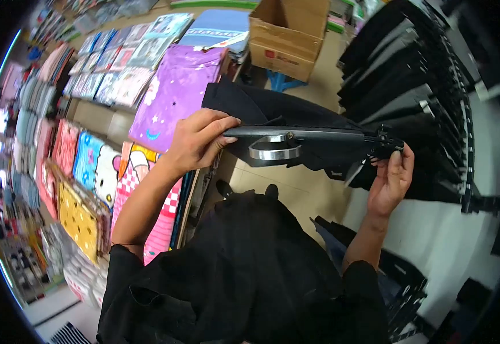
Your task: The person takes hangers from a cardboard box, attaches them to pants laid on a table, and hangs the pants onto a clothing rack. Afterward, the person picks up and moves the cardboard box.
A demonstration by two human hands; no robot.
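Observation:
A black trouser hanger (324, 135) with a flat silver metal hook (274, 151) is held level in front of my body. My left hand (203, 137) pinches its left end between thumb and fingers. At the other end, my right hand (391, 179) has its fingertips closed on the black clip end of the hanger. Black trousers (290, 108) hang along the bar and spread out beyond it, away from me. A pale tag (354, 172) dangles near my right hand. Part of the garment's lower side is hidden behind the bar.
To my right, a rack (467, 132) carries several dark trousers, with more folded dark garments (399, 281) lower down. On my left, shelves hold a purple packaged textile (175, 92) and a pink checked one (147, 209). A cardboard box (287, 49) sits on a blue stool (283, 82) ahead.

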